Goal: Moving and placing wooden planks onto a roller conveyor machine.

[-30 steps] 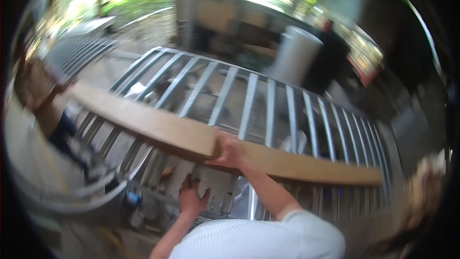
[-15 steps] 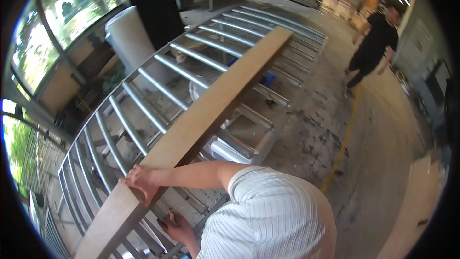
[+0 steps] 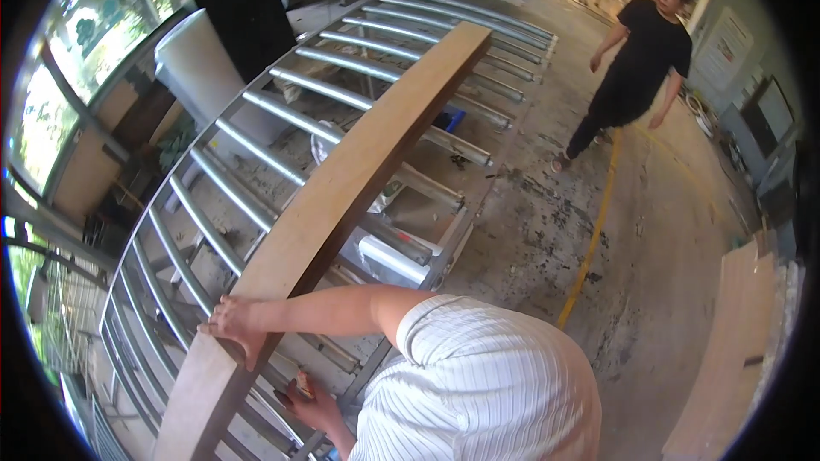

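A long, thick brown plank (image 3: 342, 192), wooden-looking, lies lengthwise over a bed of metal rollers (image 3: 286, 154). My right hand (image 3: 237, 324) reaches across its near part, the fingers over the far edge and the thumb down the side facing me. Lower down, beside that side, my left hand (image 3: 312, 403) is closed, palm partly up. A small orange-tan thing shows at its fingertips, too small to name.
A person (image 3: 641, 60) in dark clothes stands beyond the rollers on the right. A large white roll (image 3: 201, 68) stands behind them, next to a black cabinet (image 3: 248, 8). Brown sheets (image 3: 717, 358) lean at the right, past a yellow floor line (image 3: 589, 265).
The person in dark clothes has walked closer along the floor. My view has shifted slightly; both my hands keep almost the same places by the plank.
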A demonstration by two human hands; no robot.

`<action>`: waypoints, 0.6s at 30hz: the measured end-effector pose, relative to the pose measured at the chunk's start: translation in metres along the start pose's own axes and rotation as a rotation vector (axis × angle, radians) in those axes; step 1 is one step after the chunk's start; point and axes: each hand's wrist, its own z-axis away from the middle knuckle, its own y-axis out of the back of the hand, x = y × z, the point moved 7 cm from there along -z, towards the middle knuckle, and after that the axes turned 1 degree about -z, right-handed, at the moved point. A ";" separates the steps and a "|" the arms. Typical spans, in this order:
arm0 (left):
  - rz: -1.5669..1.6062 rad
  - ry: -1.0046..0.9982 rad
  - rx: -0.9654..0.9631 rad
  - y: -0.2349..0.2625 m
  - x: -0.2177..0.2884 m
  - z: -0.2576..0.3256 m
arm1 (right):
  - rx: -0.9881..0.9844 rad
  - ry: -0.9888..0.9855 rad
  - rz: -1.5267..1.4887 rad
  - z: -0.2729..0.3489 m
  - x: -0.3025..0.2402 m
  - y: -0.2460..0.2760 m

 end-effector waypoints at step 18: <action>0.121 0.160 0.178 0.046 0.004 0.014 | -0.010 0.143 -0.049 -0.020 -0.032 0.002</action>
